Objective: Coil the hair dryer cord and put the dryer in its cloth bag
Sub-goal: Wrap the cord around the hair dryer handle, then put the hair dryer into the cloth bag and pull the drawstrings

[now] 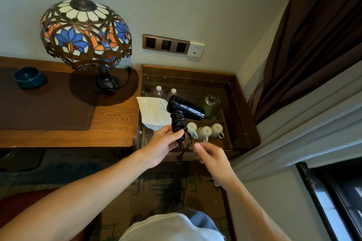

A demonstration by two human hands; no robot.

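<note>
Three white mugs (204,130) (under glass) just behind cord-wrapped dryer (184,108).

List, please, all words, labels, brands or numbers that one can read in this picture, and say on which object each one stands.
None can be read in full.
Cloth bag: dark print at its right edge, partly behind the hair dryer; too small and tilted to read.
White wall plate: a faint mark and a small symbol; too small to read.
White mugs: small dark marks; blurred.
Water bottles: labels cannot be read.
</note>
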